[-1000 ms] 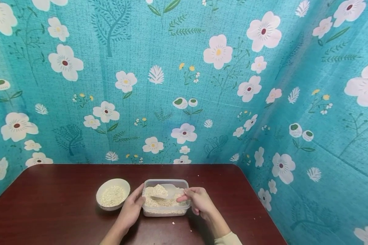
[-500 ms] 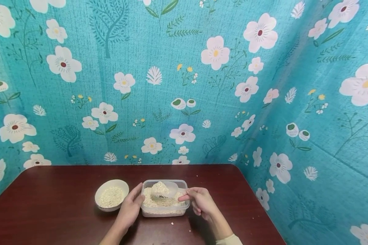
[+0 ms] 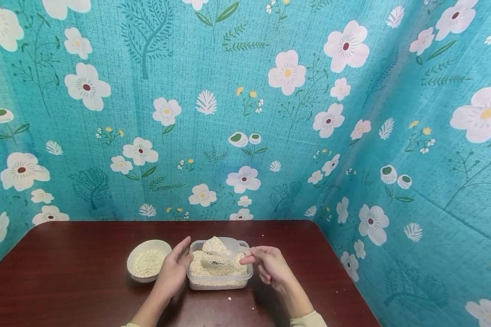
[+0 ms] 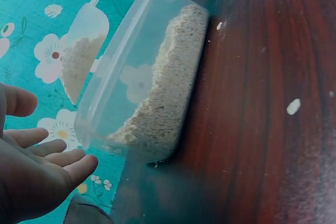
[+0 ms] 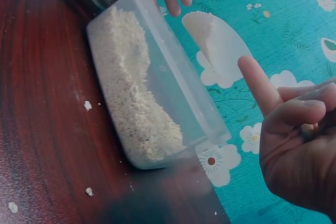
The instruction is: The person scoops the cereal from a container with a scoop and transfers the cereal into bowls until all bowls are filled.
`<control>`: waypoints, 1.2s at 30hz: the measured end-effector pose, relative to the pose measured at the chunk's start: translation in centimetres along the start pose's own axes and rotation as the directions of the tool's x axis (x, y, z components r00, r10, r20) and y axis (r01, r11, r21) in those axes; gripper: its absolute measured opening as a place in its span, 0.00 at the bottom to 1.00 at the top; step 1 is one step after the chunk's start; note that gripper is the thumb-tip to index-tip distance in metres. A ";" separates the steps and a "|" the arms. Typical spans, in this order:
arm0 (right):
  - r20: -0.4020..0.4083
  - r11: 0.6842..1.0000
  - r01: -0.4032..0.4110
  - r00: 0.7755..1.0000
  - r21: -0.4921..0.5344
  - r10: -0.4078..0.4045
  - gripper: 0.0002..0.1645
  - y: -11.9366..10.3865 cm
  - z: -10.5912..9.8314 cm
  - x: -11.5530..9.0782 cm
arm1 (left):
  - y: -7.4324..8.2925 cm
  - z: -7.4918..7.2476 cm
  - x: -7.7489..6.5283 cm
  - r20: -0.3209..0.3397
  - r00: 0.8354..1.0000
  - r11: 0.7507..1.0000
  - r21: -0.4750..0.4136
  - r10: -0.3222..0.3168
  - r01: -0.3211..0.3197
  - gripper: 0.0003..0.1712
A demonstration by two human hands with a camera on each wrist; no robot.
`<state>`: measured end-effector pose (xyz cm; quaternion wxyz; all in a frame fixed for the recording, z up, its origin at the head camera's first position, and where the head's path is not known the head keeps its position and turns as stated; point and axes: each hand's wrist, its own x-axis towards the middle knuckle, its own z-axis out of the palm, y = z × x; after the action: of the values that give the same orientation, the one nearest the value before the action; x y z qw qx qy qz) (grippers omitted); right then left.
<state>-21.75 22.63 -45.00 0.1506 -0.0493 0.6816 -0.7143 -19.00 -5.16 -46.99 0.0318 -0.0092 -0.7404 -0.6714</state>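
Note:
My right hand (image 3: 273, 267) pinches the handle of a translucent plastic scoop (image 4: 89, 22), which is heaped with rolled oats (image 3: 214, 245). The scoop is held above the clear rectangular container (image 3: 218, 286), over its far side. More oats lie inside that container, piled unevenly against its wall in both wrist views. Beside the container's left end is my left hand (image 3: 172, 274). Its fingers (image 4: 65, 165) are extended and, in the left wrist view, stand apart from the wall. Left of this hand sits a white bowl (image 3: 147, 245) with oats in it.
The dark red-brown wooden table (image 3: 77, 268) carries a few stray oat flakes (image 4: 293, 106) near the container. Behind it and along the right hangs a teal floral cloth (image 3: 212, 150).
The loaded scoop has risen from the oats to above the container's rim. My left hand has come away from the container's side, its fingers now straighter. The bowl stays put.

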 end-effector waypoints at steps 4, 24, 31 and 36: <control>-0.004 1.000 -0.001 1.000 0.002 0.001 0.18 -0.5 -0.1 -0.1 | 0.4 -0.1 0.1 -0.015 1.000 1.000 0.021 0.003 -0.003 0.29; 0.038 0.999 0.002 0.999 0.035 -0.003 0.11 -1.2 0.8 0.6 | 0.7 -1.9 0.1 -0.053 0.998 0.999 0.031 0.017 -0.015 0.28; 0.063 1.000 -0.019 0.998 0.016 0.018 0.13 -1.3 1.6 1.0 | 0.7 -2.7 0.0 -0.059 0.998 0.999 0.032 0.024 -0.022 0.28; 0.069 1.000 -0.028 0.997 0.000 0.028 0.14 -1.4 2.3 1.3 | 0.6 -3.4 -0.1 -0.078 0.997 0.999 0.038 0.023 -0.020 0.28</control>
<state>-22.55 20.08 -43.67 0.1843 -0.0644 0.6762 -0.7104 -18.72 -8.49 -46.06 0.0683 0.0096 -0.7506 -0.6571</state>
